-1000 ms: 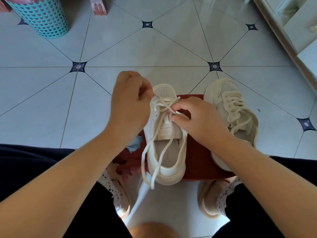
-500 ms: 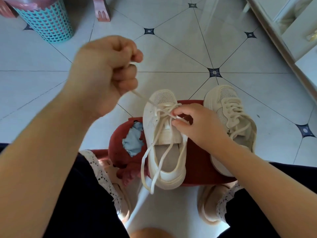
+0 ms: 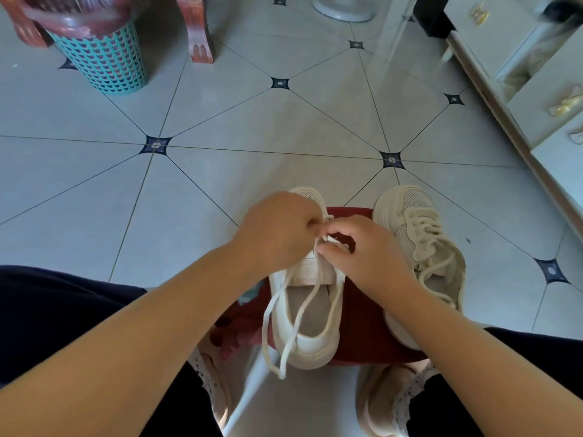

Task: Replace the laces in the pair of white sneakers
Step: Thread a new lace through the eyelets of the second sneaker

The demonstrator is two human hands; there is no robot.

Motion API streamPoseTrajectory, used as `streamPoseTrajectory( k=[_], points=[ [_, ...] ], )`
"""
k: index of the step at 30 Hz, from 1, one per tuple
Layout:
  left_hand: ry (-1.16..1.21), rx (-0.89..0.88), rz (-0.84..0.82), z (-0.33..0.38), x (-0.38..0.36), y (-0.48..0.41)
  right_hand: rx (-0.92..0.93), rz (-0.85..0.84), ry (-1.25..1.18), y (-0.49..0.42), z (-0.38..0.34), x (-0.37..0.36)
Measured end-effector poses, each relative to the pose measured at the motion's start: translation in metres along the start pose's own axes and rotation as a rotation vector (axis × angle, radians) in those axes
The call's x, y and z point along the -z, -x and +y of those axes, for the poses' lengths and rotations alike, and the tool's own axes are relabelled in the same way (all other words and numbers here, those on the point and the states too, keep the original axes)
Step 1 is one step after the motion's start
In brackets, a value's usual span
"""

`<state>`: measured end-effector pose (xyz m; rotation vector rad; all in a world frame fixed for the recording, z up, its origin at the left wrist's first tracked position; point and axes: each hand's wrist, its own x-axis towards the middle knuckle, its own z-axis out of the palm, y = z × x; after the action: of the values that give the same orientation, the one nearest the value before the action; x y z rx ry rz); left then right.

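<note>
A white sneaker (image 3: 307, 335) lies toe-away on a dark red cloth (image 3: 362, 339) on the floor between my knees. Its cream lace (image 3: 298, 313) runs through the upper eyelets, and two loose ends trail over the heel. My left hand (image 3: 274, 234) sits over the toe part with fingers curled, pinching the lace. My right hand (image 3: 362, 250) pinches the lace at the tongue, fingertips meeting those of the left. The second sneaker (image 3: 422, 247), laced, lies to the right, partly on the cloth.
A teal mesh basket (image 3: 104, 61) stands at the far left beside a red wooden furniture leg (image 3: 197, 33). White cabinets with gold handles (image 3: 520, 74) line the right side. A fan base (image 3: 344, 7) sits at the top. My slippered feet (image 3: 375, 402) are below the cloth.
My left hand, which was raised up and left pulling the lace taut, has come back down to the sneaker's eyelets beside my right hand. The view has tilted upward.
</note>
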<state>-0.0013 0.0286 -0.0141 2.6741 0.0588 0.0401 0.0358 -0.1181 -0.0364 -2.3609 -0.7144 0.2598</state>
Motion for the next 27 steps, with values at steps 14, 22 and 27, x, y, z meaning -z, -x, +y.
streamPoseTrajectory(
  k=[14, 22, 27],
  points=[
    [1.012, 0.072, 0.098, 0.005, 0.069, 0.017, 0.007, 0.008, 0.016, -0.006, 0.008, -0.001],
    [0.693, 0.454, -0.063, 0.007, 0.0, -0.008, 0.007, 0.087, -0.073, -0.005, 0.008, -0.002],
    [0.166, 0.236, -0.065, 0.005, -0.014, -0.007, -0.071, 0.129, -0.19, -0.004, 0.009, -0.005]
  ],
)
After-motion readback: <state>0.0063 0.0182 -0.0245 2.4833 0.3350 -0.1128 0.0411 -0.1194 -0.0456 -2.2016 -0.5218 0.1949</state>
